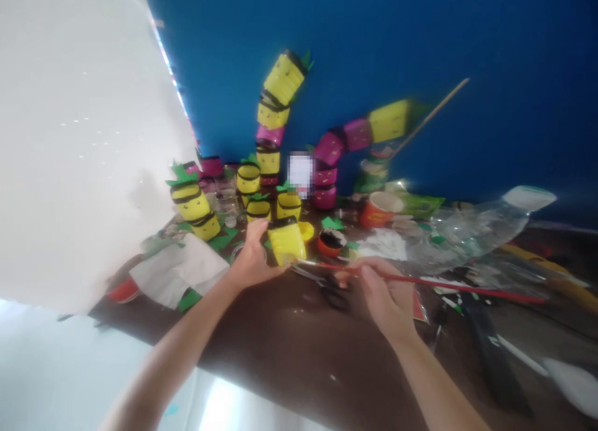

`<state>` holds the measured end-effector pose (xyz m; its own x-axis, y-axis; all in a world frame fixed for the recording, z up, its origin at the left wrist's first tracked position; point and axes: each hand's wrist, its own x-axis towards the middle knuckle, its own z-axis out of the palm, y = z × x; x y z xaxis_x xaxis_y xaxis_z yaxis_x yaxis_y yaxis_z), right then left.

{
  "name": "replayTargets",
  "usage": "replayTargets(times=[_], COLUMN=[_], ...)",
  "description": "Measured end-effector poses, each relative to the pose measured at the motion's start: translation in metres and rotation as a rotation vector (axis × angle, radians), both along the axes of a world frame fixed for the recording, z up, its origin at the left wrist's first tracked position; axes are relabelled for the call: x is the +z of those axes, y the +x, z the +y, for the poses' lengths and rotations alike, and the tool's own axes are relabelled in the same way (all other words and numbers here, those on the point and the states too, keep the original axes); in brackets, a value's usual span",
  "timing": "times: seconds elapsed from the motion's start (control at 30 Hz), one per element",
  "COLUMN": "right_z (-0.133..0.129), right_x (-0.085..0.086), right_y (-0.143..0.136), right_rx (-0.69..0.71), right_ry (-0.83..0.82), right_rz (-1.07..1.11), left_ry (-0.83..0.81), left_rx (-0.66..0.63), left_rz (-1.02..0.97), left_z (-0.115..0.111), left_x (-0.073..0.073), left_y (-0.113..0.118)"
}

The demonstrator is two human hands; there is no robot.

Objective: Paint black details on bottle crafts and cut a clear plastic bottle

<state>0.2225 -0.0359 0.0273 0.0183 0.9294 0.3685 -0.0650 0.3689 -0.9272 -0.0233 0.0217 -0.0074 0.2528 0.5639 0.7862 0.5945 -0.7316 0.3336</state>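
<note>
My left hand [252, 260] grips a small yellow painted cup [286, 243] with a dark band at its rim, tilting it above the table. Between the fingers of my right hand [385, 294] is a long red paintbrush [439, 284], its tip at the lower edge of the yellow cup. Just behind, a red cup of black paint [331, 241] stands beside a blob of yellow [306, 232]. Black-handled scissors [331, 291] lie on the table under the brush. Blur hides the bristles' exact contact.
Stacked yellow and magenta cups [273, 116] with green leaves lean on the blue wall. A clear plastic bottle [481, 232], a red paper cup [380, 208] and scraps crowd the right. White cloth [184, 269] lies left. A dark flat bar [495, 356] is at front right.
</note>
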Motion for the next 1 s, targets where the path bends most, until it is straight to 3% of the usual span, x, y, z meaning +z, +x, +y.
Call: replayTargets(times=[0.3,0.47,0.63,0.8,1.0], right_z=[0.001,-0.0011,-0.0021,-0.0024,0.0011], right_x=[0.0054,0.0032,0.004,0.0061,0.006], right_y=[0.0042,0.0018,0.001,0.0016,0.0042], right_rx=[-0.151,-0.085,-0.17,-0.134,-0.306], right_ry=[0.075,0.072,0.14,0.153,0.109], right_rz=[-0.133,-0.124,-0.191,-0.211,-0.15], left_ry=[0.07,0.041,0.026,0.022,0.053], left_rx=[-0.033,-0.018,-0.021,-0.02,-0.021], left_rz=[0.003,0.007,-0.002,-0.01,0.002], left_z=[0.0031,0.001,0.0007,0.0,-0.0001], left_x=[-0.0024,-0.0004,-0.003,-0.0023,0.0], left_y=[-0.0022,0.0,-0.0007,0.0002,0.0007])
